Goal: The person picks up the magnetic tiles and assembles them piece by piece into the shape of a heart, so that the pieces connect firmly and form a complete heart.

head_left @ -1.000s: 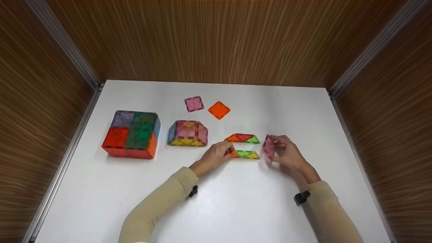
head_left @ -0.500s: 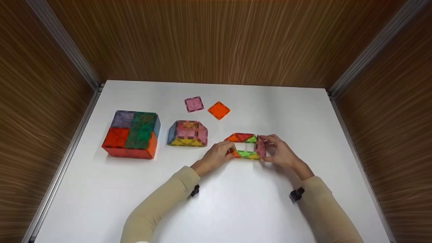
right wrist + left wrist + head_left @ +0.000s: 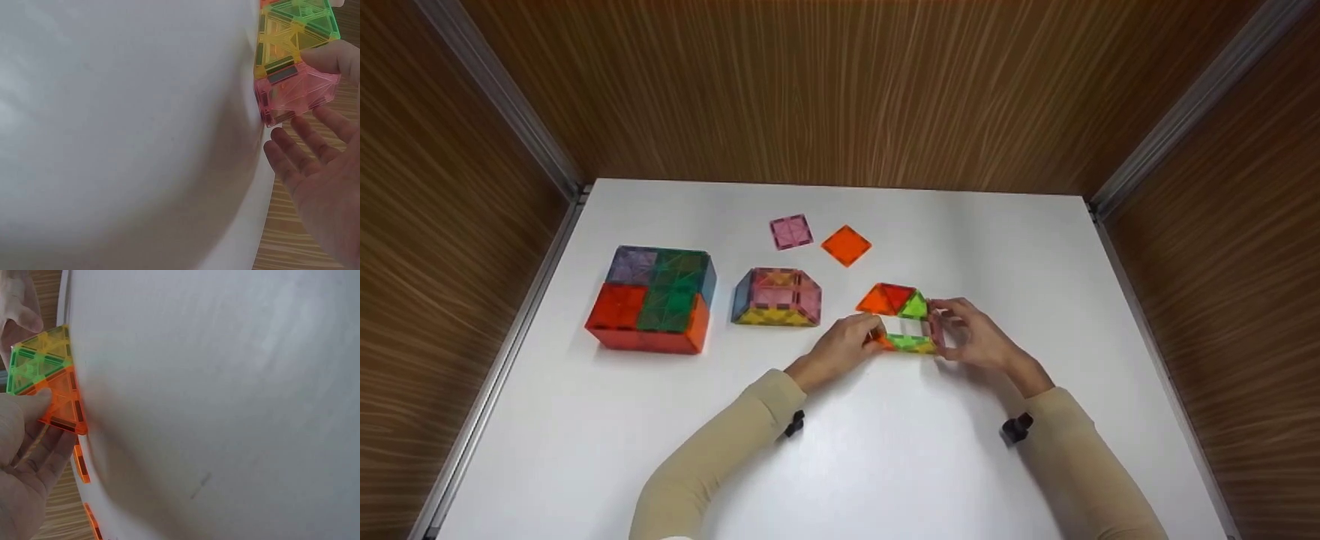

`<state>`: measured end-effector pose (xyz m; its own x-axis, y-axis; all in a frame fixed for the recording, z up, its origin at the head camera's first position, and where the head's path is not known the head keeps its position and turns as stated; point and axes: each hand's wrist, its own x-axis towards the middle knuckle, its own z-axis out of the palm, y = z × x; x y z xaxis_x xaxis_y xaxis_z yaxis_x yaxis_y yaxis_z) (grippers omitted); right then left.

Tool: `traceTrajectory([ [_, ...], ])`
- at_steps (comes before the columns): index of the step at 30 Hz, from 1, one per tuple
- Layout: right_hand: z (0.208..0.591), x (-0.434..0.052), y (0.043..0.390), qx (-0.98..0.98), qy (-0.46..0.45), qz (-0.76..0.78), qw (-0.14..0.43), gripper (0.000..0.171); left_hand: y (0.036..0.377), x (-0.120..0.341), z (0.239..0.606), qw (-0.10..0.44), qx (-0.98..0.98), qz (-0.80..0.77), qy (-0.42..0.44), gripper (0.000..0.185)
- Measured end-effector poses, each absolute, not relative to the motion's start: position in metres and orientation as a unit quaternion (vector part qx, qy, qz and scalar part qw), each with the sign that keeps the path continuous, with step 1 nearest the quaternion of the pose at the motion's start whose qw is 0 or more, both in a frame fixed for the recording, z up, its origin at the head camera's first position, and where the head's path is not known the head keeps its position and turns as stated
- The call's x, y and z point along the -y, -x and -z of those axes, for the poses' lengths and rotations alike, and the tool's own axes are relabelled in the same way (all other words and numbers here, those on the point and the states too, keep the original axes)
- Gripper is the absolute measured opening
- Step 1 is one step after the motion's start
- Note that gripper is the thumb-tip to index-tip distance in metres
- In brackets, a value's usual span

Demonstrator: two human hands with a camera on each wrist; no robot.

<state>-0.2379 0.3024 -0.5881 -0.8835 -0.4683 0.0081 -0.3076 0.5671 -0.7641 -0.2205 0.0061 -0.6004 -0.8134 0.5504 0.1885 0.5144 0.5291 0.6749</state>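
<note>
My left hand (image 3: 851,339) pinches the orange left end of a near strip of triangle tiles (image 3: 906,343), orange, green and yellow, standing on edge on the white table (image 3: 885,450). In the left wrist view my thumb lies on the orange triangle (image 3: 62,402). My right hand (image 3: 969,334) holds a pink square tile (image 3: 936,328) upright against the strip's right end. In the right wrist view my thumb rests on top of the pink tile (image 3: 295,93), which sits next to the yellow triangle (image 3: 278,39). A far strip of orange, red and green triangles (image 3: 894,300) leans just behind.
A large cube of red, green and purple tiles (image 3: 652,300) stands at the left. A small house-shaped tile build (image 3: 778,296) is beside it. A flat pink square (image 3: 791,231) and a flat orange square (image 3: 847,244) lie farther back. Wooden walls enclose the table.
My right hand carried the pink tile left until it met the right ends of the two strips. The far strip has tipped up. My left hand stayed on the near strip.
</note>
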Motion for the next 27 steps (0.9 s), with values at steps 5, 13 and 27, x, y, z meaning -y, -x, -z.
traceTrajectory([
  [5, 0.590, -0.301, 0.238, -0.882, 0.214, 0.408, 0.100, 0.082, 0.226, -0.002, 0.596, 0.056, -0.869, -0.395, -0.294, 0.032],
  [13, 0.593, -0.300, 0.238, -0.887, 0.218, 0.399, 0.087, 0.082, 0.254, -0.004, 0.588, 0.037, -0.874, -0.411, -0.258, 0.032],
  [27, 0.592, -0.306, 0.237, -0.884, 0.224, 0.401, 0.088, 0.084, 0.293, -0.021, 0.592, 0.088, -0.932, -0.239, -0.258, 0.061],
])
